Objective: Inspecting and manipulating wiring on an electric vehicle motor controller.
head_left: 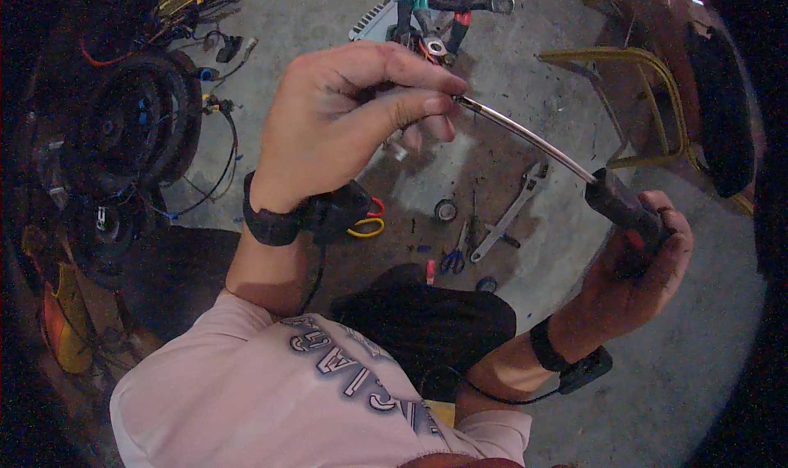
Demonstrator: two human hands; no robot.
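Observation:
A screwdriver [533, 137] with a long metal shaft and a dark handle slants across the view, its handle lower and to the right. My right hand [644, 263] is closed around that handle. At the other end, my left hand [349, 119] pinches the tip between thumb and fingers. Whether a small part sits between those fingertips is hidden. Just beyond my left hand, a finned metal box [382, 23] lies on the floor with thick coloured cables [460, 16] bunched beside it.
An adjustable wrench [509, 217], scissors [453, 259] and a roll of tape [445, 211] lie on the concrete floor below the shaft. A dark wheel [135, 119] with loose wires stands at left. A gold-framed chair [677, 98] is at the far right.

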